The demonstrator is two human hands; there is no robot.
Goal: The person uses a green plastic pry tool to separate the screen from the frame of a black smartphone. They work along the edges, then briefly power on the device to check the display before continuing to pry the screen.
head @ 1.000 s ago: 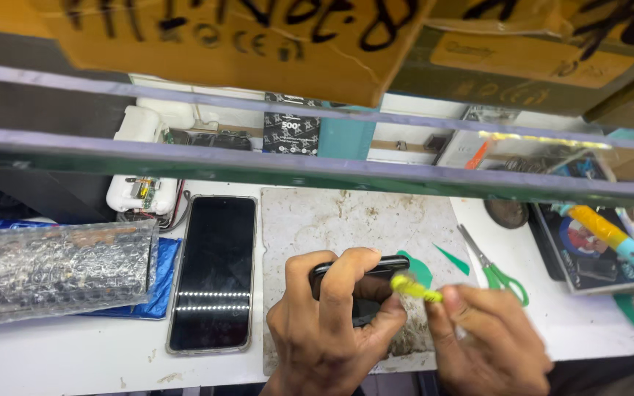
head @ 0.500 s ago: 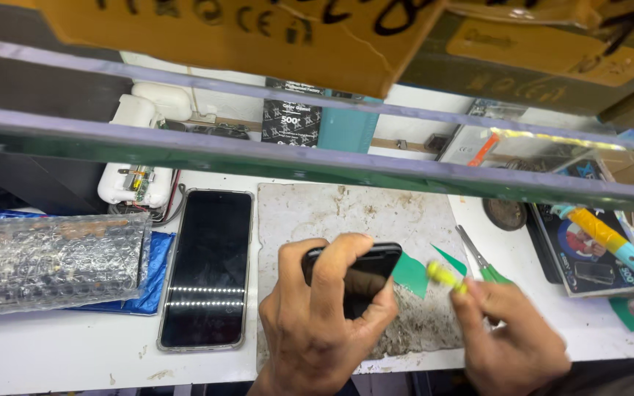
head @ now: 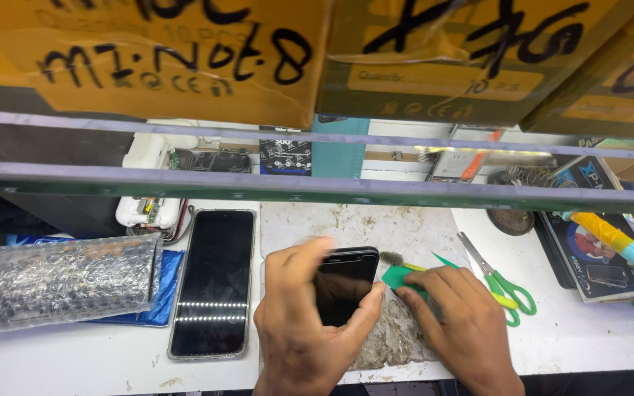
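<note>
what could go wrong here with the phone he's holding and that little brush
The left hand pinches the small black phone by its edges, tilted above the dirty work mat; a slip might drop it onto the grit. The right hand works a brush close to the glass, which bristles or debris may scratch. The scissors lie near that hand.

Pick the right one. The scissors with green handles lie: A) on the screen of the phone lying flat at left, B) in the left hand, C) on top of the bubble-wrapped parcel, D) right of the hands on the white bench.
D: the scissors lie on the white bench just right of the right hand, while the left hand holds a dark phone.
</note>
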